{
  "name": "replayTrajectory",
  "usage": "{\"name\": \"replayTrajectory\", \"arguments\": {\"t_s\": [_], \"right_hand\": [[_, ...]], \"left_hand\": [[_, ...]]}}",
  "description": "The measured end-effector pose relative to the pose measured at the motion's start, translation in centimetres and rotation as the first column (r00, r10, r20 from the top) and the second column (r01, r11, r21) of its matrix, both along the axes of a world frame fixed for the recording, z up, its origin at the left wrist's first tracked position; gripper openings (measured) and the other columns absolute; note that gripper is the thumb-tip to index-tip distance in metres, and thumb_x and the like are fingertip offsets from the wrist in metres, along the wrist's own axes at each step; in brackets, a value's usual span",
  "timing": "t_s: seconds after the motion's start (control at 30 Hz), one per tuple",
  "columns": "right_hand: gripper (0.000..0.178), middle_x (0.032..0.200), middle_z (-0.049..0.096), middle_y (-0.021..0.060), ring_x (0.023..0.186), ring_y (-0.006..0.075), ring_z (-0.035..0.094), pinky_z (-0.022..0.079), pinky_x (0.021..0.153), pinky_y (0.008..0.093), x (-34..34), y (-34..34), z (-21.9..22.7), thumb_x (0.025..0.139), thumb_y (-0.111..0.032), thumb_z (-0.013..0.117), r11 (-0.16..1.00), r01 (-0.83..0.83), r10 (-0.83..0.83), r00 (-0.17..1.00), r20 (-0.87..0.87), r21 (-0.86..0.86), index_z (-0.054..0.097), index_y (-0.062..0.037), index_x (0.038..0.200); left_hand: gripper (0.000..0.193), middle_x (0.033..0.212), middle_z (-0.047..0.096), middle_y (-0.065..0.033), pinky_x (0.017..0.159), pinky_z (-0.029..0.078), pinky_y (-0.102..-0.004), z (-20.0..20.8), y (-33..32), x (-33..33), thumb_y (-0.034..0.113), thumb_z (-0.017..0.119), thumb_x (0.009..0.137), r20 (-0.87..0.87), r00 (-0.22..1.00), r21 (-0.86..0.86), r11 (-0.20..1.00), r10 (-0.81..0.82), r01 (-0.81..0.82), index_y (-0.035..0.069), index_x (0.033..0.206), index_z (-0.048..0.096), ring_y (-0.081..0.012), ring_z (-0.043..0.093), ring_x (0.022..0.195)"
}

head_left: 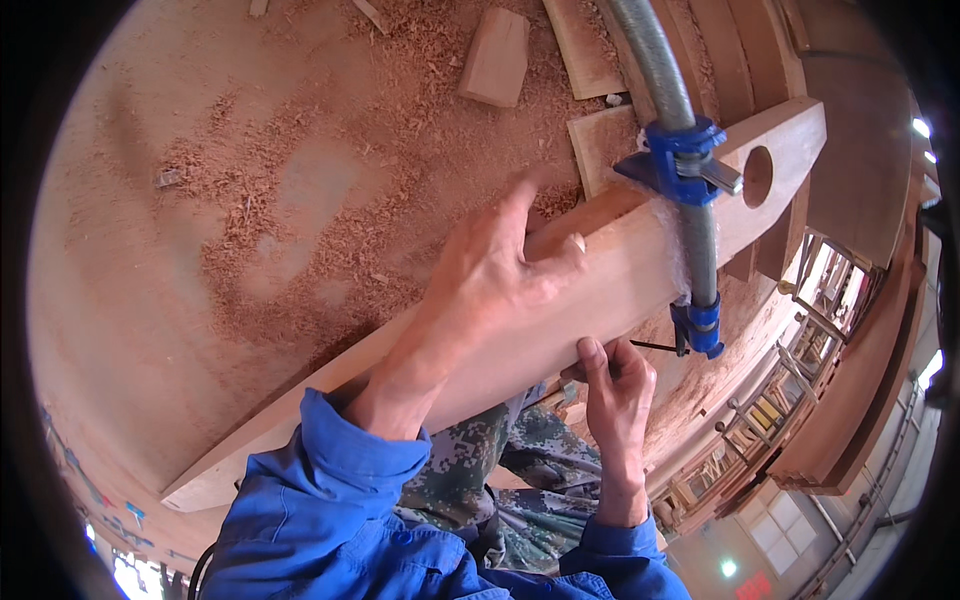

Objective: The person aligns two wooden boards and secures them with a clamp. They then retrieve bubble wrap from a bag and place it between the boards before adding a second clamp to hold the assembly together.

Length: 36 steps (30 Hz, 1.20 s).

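A long pale wooden beam (600, 285) runs slantwise from the lower left to the upper right, with a round hole near its far end. My left hand (490, 275) is over the beam, thumb and forefinger spread apart, holding nothing; it is slightly blurred. At the beam's near edge my right hand (620, 385) has its thumb and fingers pinched together. What lies between them, if anything, is hidden. A blue pipe clamp (688, 160) with a grey pipe (703, 255) crosses the beam to the right of both hands. Clear plastic film shows beside the pipe.
Reddish wood shavings (370, 200) cover much of the bench (110, 330). A loose wooden block (496, 58) lies beyond the beam, and several boards (585, 50) are at the upper right. The clamp's thin black handle (655, 346) sticks out close to my right hand.
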State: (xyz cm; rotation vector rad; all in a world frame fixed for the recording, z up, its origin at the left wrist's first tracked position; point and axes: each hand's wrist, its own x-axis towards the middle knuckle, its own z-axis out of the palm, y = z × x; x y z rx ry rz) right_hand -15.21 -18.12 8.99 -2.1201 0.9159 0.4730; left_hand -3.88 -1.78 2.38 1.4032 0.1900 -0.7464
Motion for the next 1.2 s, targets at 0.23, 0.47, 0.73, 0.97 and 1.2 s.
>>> {"name": "replayTrajectory", "arguments": {"t_s": [0.23, 0.47, 0.73, 0.97, 1.2], "right_hand": [[0.037, 0.066, 0.068, 0.0082, 0.059, 0.0098, 0.062, 0.048, 0.057, 0.0243, 0.9, 0.3, 0.8, 0.096, -0.027, 0.065, 1.0, -0.018, 0.018, 0.999, -0.041, -0.006, 0.065, 0.0052, 0.078], [0.044, 0.059, 0.063, 0.0062, 0.052, 0.0093, 0.06, 0.046, 0.048, 0.0245, 8.8, -0.1, 4.7, 0.096, -0.033, 0.063, 0.985, -0.152, 0.164, 0.968, -0.19, 0.078, 0.066, 0.0059, 0.077], [0.042, 0.061, 0.065, 0.0093, 0.058, 0.0117, 0.064, 0.049, 0.056, 0.0274, 10.7, 0.2, 2.6, 0.095, -0.033, 0.063, 0.92, -0.386, 0.389, 0.921, 0.032, -0.072, 0.067, 0.0055, 0.079], [0.043, 0.06, 0.065, 0.0073, 0.056, 0.0101, 0.062, 0.049, 0.054, 0.0266, 5.2, 0.5, 3.0, 0.094, -0.035, 0.066, 0.961, -0.248, 0.217, 0.951, -0.219, -0.125, 0.068, 0.0049, 0.079], [0.039, 0.061, 0.064, 0.0069, 0.055, 0.0107, 0.062, 0.05, 0.053, 0.0242, 5.4, -0.3, 2.4, 0.092, -0.031, 0.07, 0.996, -0.076, 0.084, 0.979, -0.186, 0.049, 0.068, 0.0058, 0.078]], "left_hand": [[0.066, 0.11, 0.063, -0.0155, 0.073, 0.051, -0.0288, 0.1, 0.1, 0.3, 0.025, 0.07, 0.085, 0.084, 0.996, 0.04, 0.999, -0.01, 0.007, -0.002, 0.139, 0.044, -0.0126, 0.06, 0.09], [0.064, 0.106, 0.066, -0.0194, 0.076, 0.053, -0.0356, 0.8, 0.0, 0.4, 0.024, 0.07, 0.085, 0.035, 0.999, 0.08, 0.997, -0.022, 0.019, -0.002, 0.138, 0.045, -0.0234, 0.066, 0.092], [0.061, 0.099, 0.069, -0.0174, 0.076, 0.053, -0.0371, 0.8, -0.1, 0.3, 0.029, 0.068, 0.085, 0.113, 0.993, 0.158, 0.987, -0.016, -0.002, 0.004, 0.138, 0.048, -0.0245, 0.068, 0.085], [0.063, 0.106, 0.068, -0.0152, 0.078, 0.052, -0.0326, -0.2, -0.1, 0.0, 0.032, 0.07, 0.086, 0.061, 0.998, 0.027, 0.999, 0.02, -0.022, 0.002, 0.137, 0.048, -0.0185, 0.065, 0.09], [0.051, 0.109, 0.064, -0.0096, 0.086, 0.047, -0.0274, 1.1, 1.2, 0.4, 0.026, 0.065, 0.092, -0.277, 0.953, -0.181, 0.968, 0.12, -0.174, 0.001, 0.134, 0.051, -0.0153, 0.058, 0.1]]}}
